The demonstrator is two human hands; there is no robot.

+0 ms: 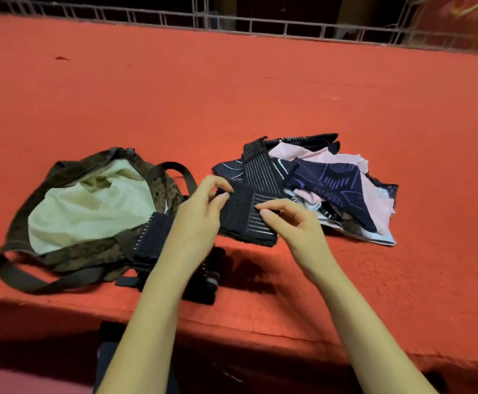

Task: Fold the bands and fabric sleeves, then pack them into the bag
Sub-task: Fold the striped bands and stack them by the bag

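Nearest the front edge of the red surface (374,115), under the left forearm, lies a small dark bundle (203,280) of folded cloth; how many pieces it holds cannot be told.

Just beyond it, two bare hands work on one dark band (246,223) with thin pale stripes, part of it doubled over. The left hand (201,211) pinches the band's upper left corner between thumb and fingertips. The right hand (292,223) has its fingers curled onto the folded edge near the middle, gripping it there. The band's far end runs up into the pile.

To the left sits one bag (70,260), brown with a mottled pattern and a pale lining, its mouth wide open and its brown straps sprawled on the surface. One folded band (152,237), dark with a line of pale stitches, lies on the bag's near rim beside the left wrist.

To the right, one loose pile (331,189) of fabric pieces lies jumbled: dark blue with purple markings, pink, and dark striped ones, too overlapped to count.

Farthest back, a metal grid railing (260,27) runs along the surface's far edge.
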